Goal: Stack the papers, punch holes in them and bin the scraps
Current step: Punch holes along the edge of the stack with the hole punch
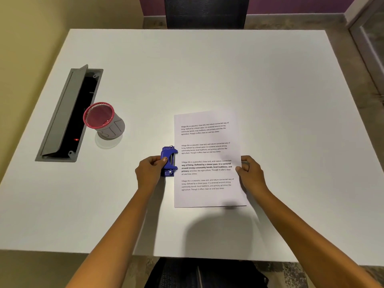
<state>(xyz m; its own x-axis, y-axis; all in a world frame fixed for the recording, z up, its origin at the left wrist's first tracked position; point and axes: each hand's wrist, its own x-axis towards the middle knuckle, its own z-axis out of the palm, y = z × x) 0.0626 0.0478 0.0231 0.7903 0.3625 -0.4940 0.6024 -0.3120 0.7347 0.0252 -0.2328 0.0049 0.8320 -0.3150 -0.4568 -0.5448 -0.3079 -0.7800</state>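
Printed white paper sheets (207, 159) lie at centre frame on the white table (187, 69); my right hand (248, 170) pinches their right edge, my left hand (150, 168) clamps the blue metal hole punch (169, 161) on their left edge.

Matt white table top (145, 80), printed paper sheets (207, 196), glossy blue hole punch (169, 151), pink wire-mesh cup (99, 115) at left.
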